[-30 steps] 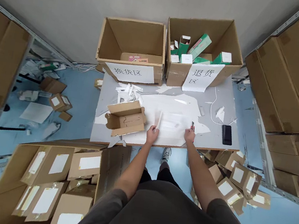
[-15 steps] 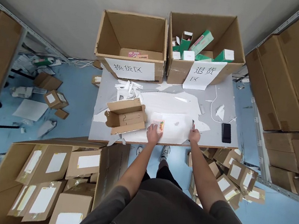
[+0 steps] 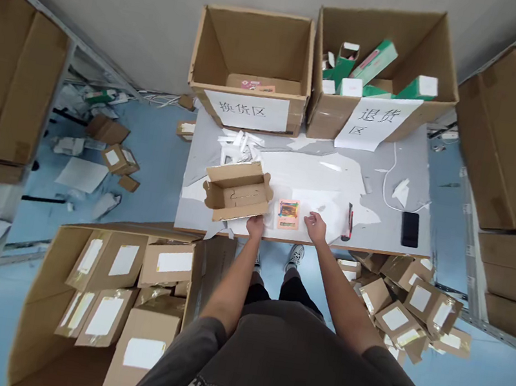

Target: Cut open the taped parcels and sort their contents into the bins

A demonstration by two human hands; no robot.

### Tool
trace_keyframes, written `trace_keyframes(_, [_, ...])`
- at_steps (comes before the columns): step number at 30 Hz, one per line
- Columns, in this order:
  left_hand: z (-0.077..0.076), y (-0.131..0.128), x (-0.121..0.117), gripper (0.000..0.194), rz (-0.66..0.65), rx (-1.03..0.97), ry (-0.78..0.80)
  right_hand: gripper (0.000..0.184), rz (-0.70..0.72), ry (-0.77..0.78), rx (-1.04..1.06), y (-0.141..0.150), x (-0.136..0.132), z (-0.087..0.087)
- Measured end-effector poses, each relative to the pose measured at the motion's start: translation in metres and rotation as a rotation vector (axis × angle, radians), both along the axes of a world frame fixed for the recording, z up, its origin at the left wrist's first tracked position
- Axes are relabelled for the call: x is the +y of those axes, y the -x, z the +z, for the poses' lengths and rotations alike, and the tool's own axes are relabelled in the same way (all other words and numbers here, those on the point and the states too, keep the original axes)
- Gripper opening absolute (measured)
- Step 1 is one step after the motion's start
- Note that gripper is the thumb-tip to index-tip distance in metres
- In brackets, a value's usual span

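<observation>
Just right of the open carton [image 3: 241, 210] lies the pink packet [image 3: 288, 215]; the left hand [image 3: 255, 225], at the carton's near right corner, should press lightly. The right hand [image 3: 316, 226], past the packet, should avoid the cutter [image 3: 348, 223]; whether either's fingers are closed, I cannot tell.

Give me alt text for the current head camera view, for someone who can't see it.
Left hand at the near corner of an open cardboard box, right hand beside a peach-coloured packet on a worktable. A box cutter lies further right; two large labelled cartons stand at the back.
</observation>
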State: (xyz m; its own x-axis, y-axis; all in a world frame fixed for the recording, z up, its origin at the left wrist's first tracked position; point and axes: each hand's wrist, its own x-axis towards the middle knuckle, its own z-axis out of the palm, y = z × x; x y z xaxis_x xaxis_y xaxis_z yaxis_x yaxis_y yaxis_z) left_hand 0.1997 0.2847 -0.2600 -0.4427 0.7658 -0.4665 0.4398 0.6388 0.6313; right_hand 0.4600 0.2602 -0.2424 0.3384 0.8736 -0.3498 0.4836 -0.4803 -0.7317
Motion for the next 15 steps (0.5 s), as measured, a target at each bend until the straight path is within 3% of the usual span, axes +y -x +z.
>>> trace_keyframes(2, [-0.002, 0.013, -0.006, 0.023, 0.047, 0.031, 0.043, 0.041, 0.009, 0.071, 0.010, 0.023, 0.004, -0.009])
trace_keyframes(5, [0.006, 0.014, -0.020, 0.027, 0.047, 0.075, 0.003, 0.040, -0.048, 0.131, -0.022, 0.044, 0.009, -0.013])
trace_keyframes(8, [0.019, -0.009, -0.029, 0.031, -0.225, -0.041, -0.116, 0.037, -0.136, 0.207, -0.002, 0.052, 0.016, -0.010])
trace_keyframes(11, [0.021, -0.039, -0.022, 0.044, -0.443, -0.175, -0.028, 0.031, -0.200, 0.268, 0.042, 0.054, 0.026, -0.011])
trace_keyframes(15, [0.010, -0.055, -0.003, 0.039, -0.356, -0.209, 0.136, 0.018, -0.215, 0.291, 0.100, 0.056, 0.036, -0.018])
